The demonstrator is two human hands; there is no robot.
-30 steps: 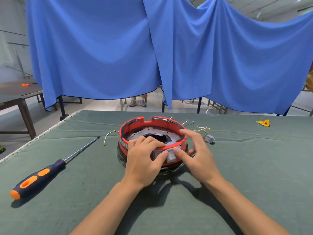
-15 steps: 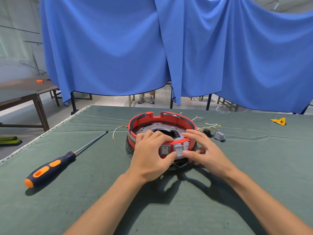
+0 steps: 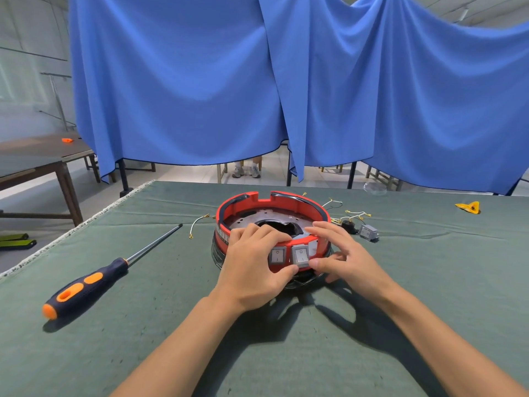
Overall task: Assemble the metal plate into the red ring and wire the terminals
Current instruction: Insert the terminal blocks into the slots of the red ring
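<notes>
The red ring point(image 3: 257, 199) stands in the middle of the green table, and the metal plate point(image 3: 259, 220) lies inside it. Two grey rocker switches point(image 3: 300, 255) sit in the ring's near wall. My left hand point(image 3: 254, 265) grips the near rim, fingers curled over the top and thumb under the switches. My right hand point(image 3: 340, 255) holds the rim to the right of the switches, fingers over the top edge, thumb pressing by the right switch. Loose wires with yellow terminals point(image 3: 355, 214) lie behind the ring on the right.
A screwdriver point(image 3: 94, 279) with a dark blue and orange handle lies to the left. A short white wire point(image 3: 197, 224) lies left of the ring. A spare grey switch point(image 3: 368, 232) and a black part point(image 3: 347, 225) sit to the right. A yellow piece point(image 3: 469, 208) lies far right.
My right hand has slid from the front of the switches to the rim on their right. The left hand keeps its hold on the near rim. The camera view shifted.
</notes>
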